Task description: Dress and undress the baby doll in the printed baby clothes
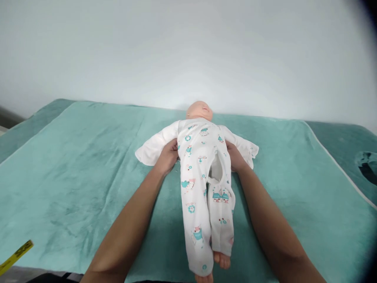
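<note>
A baby doll (199, 111) lies on its back, head at the wall side and bare feet toward me. It wears a plain white long-sleeved top (160, 143) with the sleeves spread out. Over this are white baby trousers (196, 169) with teal and pink prints, reaching high on the chest and open at the crotch. My left hand (169, 155) is closed on the trousers' edge at one side of the waist. At the opposite side my right hand (235, 156) grips them too, its fingertips partly hidden by the cloth.
A teal plush cover (82, 169) with pale edging lies under the doll. Behind it rises a white wall (188, 51). A yellow strip with dark markings (16, 257) shows at lower left, and a dark patch (369, 167) at the right edge.
</note>
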Motion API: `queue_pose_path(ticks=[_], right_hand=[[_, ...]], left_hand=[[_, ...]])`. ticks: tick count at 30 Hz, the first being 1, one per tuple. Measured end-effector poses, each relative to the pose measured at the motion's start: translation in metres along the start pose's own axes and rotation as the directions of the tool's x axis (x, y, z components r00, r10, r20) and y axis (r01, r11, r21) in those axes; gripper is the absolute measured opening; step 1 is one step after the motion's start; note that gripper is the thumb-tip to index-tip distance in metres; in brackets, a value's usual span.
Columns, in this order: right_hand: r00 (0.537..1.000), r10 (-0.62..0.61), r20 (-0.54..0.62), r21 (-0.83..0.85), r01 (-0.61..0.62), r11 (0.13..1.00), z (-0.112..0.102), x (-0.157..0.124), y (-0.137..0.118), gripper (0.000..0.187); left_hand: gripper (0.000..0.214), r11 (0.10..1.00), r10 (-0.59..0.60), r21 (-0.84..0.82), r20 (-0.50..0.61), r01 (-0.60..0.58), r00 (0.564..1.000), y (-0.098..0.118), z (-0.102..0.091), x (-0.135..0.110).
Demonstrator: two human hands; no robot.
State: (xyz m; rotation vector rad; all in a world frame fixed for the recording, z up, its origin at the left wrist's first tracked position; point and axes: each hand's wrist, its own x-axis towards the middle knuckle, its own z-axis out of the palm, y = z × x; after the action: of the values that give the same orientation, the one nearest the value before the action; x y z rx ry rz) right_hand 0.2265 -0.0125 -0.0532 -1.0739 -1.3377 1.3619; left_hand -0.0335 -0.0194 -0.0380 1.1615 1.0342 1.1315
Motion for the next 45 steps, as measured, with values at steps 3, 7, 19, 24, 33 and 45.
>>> queue_pose_path(ticks=[3,7,19,24,33,45], right_hand=[[0.998,0.026,0.059,-0.029,-0.025,0.999,-0.003,-0.002,-0.004,0.037],[0.995,0.017,0.103,-0.196,0.004,0.981,-0.004,-0.005,-0.012,0.032],[0.993,-0.072,0.095,-0.547,0.112,0.829,0.001,0.0,-0.012,0.019],[0.992,-0.123,0.009,-0.631,0.101,0.77,0.005,0.006,-0.005,0.019],[0.977,-0.085,-0.198,-0.447,-0.013,0.894,0.012,0.005,0.0,0.03],[0.943,-0.252,0.216,-0.858,0.306,0.412,0.011,-0.076,0.009,0.027]], left_hand=[[0.049,0.999,0.032,0.032,0.1,-0.036,0.995,0.0,-0.008,0.0],[0.052,0.988,0.085,0.114,0.136,-0.101,0.987,-0.004,-0.016,0.002],[0.029,0.93,0.251,0.294,-0.065,-0.221,0.966,-0.004,-0.006,0.004],[0.016,0.976,0.174,0.155,-0.152,-0.151,0.973,-0.015,-0.002,0.009],[0.023,0.853,0.322,0.492,-0.23,-0.176,0.919,0.0,0.005,0.0],[0.049,0.415,0.289,0.871,0.148,-0.263,0.946,-0.02,-0.011,-0.046]])
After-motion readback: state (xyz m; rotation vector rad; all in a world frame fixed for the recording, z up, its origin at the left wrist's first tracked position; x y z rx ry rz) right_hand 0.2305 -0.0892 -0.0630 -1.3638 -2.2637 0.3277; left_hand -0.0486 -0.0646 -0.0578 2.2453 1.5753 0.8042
